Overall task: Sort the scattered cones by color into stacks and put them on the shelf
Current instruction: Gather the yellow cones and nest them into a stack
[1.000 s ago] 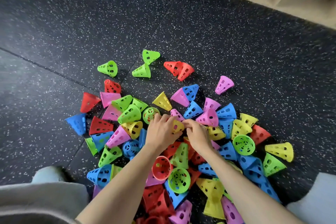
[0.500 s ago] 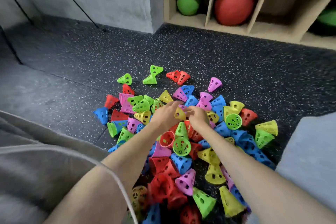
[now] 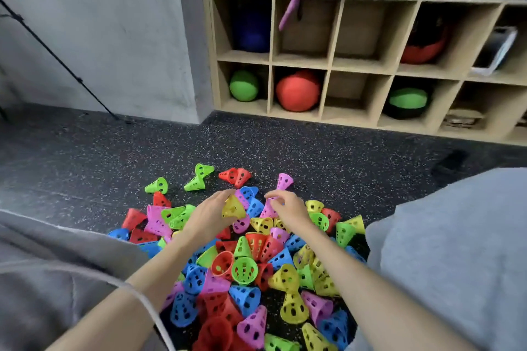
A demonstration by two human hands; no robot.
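Hands over the cone pile, a yellow cone in my left.
My left hand (image 3: 209, 215) has its fingers curled round a yellow cone (image 3: 233, 207), lifted just above the pile of cones (image 3: 251, 259) on the floor (image 3: 85, 157). My right hand (image 3: 288, 208) hovers to the right of it, fingers loosely bent and apart, holding nothing, over a pink cone (image 3: 268, 209). The shelf (image 3: 328, 65) stands at the far side.

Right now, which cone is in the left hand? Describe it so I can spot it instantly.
Start at the cone pile on the speckled floor before the wooden shelf. At the pile's far edge, the left hand holds a yellow cone. It alone is lifted, with pink and blue cones just behind it.
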